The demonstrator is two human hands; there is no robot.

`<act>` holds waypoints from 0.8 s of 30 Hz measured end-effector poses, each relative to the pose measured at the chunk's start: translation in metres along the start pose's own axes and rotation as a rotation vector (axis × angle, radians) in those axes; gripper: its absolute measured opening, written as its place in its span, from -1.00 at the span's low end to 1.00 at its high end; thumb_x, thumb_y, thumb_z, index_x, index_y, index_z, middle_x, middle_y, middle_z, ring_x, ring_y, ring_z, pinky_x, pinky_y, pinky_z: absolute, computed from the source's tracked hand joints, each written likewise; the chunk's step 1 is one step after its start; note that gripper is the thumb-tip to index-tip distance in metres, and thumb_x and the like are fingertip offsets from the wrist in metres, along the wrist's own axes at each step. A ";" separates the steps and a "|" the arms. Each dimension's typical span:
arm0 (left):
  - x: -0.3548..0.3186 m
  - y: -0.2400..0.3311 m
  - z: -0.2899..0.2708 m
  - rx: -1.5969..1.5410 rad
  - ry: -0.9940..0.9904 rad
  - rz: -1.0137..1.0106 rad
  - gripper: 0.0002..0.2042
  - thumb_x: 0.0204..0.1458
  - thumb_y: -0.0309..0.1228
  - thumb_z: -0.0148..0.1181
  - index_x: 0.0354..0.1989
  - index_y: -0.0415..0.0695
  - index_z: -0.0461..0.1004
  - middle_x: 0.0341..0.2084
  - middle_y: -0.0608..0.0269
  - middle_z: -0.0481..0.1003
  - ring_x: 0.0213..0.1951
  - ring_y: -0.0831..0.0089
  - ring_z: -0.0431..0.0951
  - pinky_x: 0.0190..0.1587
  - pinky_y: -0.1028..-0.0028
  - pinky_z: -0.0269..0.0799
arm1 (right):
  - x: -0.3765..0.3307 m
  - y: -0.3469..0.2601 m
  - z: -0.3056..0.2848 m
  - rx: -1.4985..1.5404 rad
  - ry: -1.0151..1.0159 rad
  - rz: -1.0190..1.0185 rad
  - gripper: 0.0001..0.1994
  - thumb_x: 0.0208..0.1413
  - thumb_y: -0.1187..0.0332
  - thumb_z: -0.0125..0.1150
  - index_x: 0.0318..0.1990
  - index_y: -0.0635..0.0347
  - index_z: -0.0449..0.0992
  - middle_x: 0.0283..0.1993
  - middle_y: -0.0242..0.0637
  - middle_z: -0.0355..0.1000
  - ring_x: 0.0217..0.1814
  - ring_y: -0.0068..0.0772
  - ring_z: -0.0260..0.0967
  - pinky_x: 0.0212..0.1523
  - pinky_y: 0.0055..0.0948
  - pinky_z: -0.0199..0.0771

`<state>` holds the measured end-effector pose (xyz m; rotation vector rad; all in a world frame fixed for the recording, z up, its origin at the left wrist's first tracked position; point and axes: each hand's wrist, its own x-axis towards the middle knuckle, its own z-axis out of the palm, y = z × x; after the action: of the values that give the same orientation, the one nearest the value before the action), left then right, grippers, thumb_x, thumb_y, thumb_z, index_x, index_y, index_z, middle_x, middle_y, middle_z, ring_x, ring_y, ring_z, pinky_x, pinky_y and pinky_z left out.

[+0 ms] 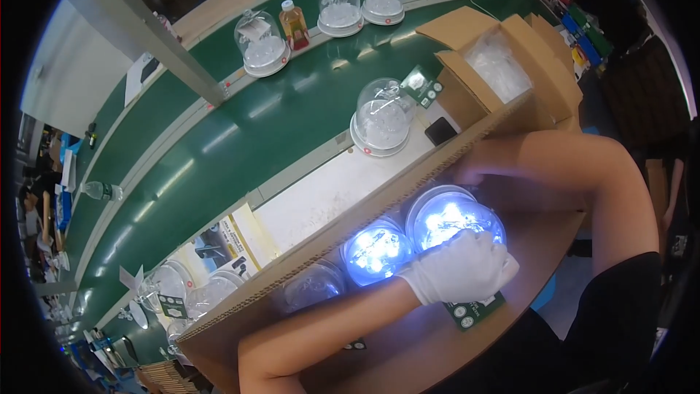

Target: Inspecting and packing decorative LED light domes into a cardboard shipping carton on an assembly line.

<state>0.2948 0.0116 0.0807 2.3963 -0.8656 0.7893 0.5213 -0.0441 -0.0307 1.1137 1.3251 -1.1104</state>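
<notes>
A cardboard box (539,244) stands before me, with several clear domes inside. Two of these glow with bluish-white lights: one lit dome (445,211) under my hands and another lit dome (373,254) to its left. An unlit dome (313,288) is further left, partly behind my forearm. My left hand (461,270), in a white glove, is closed at the top of the right-hand lit dome. My bare right hand (474,166) reaches into the box at that dome's far side; its fingers are blurred and partly hidden. A green card (477,311) hangs below my left hand.
Beyond the box, a clear dome (383,118) stands on a white board (306,201). More domes (339,7) and an amber bottle (294,23) line the green conveyor (262,124). An open carton (467,73) holds clear plastic. Domes (211,292) cluster at the left.
</notes>
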 end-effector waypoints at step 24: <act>-0.008 -0.004 0.021 0.083 0.041 0.047 -0.84 -0.01 -0.28 0.17 -0.53 -0.05 0.40 -0.68 0.34 0.29 -0.58 0.43 0.39 -0.63 0.45 0.30 | 0.016 0.009 0.010 -0.001 0.199 -0.084 -0.60 0.07 0.34 0.16 0.06 0.29 0.56 0.37 0.01 0.27 0.47 0.01 0.11 0.41 -0.09 0.15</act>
<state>0.2997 0.0054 0.0596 2.4307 -0.8917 0.9061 0.5308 -0.0522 -0.0470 1.2017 1.5393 -1.0810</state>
